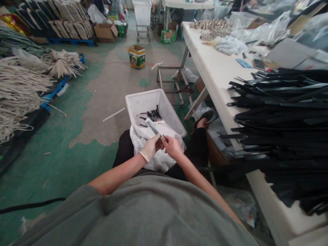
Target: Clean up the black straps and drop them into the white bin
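Note:
My left hand, in a pale glove, is closed on a flat grey strip that sticks out forward over the bin. Against it, my bare right hand is closed too, with a small dark thin piece showing at its fingers; its kind is too small to make out. Both hands meet above a white plastic sheet draped over my lap and the near rim of a white bin. Inside the bin lie several short black strips.
At the right, a long white table carries a big pile of black straps, metal fittings and plastic bags. A metal frame stands beyond the bin. Bundles of beige cords lie at left; a cardboard box is ahead.

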Motion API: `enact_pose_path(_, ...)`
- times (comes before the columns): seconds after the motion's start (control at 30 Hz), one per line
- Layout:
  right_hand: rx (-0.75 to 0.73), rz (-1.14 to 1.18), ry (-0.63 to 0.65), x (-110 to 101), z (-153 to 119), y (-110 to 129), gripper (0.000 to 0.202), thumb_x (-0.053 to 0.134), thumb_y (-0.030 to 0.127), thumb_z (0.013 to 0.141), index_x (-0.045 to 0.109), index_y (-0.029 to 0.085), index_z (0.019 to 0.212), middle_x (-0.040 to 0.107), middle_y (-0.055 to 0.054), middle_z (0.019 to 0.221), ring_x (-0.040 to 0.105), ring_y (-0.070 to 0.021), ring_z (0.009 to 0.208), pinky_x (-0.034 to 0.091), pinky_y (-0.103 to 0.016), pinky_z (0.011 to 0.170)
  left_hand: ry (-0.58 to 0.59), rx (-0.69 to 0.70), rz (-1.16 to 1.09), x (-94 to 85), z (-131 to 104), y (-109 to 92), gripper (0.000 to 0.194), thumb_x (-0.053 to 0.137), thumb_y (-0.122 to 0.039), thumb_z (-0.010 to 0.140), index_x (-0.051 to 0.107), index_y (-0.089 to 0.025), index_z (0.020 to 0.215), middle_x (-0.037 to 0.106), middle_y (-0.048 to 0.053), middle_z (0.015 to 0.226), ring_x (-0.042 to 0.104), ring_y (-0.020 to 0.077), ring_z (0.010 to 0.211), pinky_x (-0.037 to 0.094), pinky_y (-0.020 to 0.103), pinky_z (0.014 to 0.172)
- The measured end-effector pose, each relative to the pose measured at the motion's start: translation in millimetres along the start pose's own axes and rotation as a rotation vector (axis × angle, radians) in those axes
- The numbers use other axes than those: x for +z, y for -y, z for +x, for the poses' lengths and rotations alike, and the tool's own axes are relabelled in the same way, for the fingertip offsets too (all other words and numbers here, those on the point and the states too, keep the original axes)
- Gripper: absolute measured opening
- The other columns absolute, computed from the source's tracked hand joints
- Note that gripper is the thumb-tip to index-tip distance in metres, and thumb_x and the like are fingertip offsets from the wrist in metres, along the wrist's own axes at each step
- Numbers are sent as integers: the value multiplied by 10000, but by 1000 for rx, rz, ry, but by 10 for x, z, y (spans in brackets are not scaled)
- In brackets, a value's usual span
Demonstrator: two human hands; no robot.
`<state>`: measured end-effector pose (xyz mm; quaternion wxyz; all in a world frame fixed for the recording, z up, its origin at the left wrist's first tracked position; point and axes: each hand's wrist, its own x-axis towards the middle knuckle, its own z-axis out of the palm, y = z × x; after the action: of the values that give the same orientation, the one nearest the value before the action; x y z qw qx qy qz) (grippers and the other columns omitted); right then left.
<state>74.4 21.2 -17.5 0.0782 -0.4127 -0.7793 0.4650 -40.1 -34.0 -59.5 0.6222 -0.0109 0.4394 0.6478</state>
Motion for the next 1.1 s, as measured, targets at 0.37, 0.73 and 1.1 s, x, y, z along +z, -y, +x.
enact_pose_path(0.37, -13, 223, -36, 76, -67, -15, 319, 422, 398, 950, 600, 164, 826, 661, 4, 596, 573, -91, 424, 408, -181, 450, -69, 308, -44, 160, 212, -747, 195, 725, -319, 830, 688, -128, 827, 721, 73, 781, 698, 168, 745, 541, 255, 718)
enact_pose_path(0.73, 123, 40, 75, 22, -53, -119, 306, 434, 374, 960, 618, 168, 829, 658, 16, 574, 564, -79, 416, 371, -173, 443, -126, 111, -53, -31, 146, -205, 162, 661, -288, 879, 668, -142, 810, 711, 65, 783, 679, 150, 718, 523, 235, 680)
enact_pose_path(1.1, 32, -9, 36, -75, 53, -91, 357, 399, 414, 977, 606, 171, 815, 684, -1, 609, 602, -99, 441, 384, -188, 455, -139, 171, -86, 65, 169, -348, 172, 638, -300, 897, 687, -138, 865, 724, 87, 881, 685, 163, 778, 520, 250, 709)
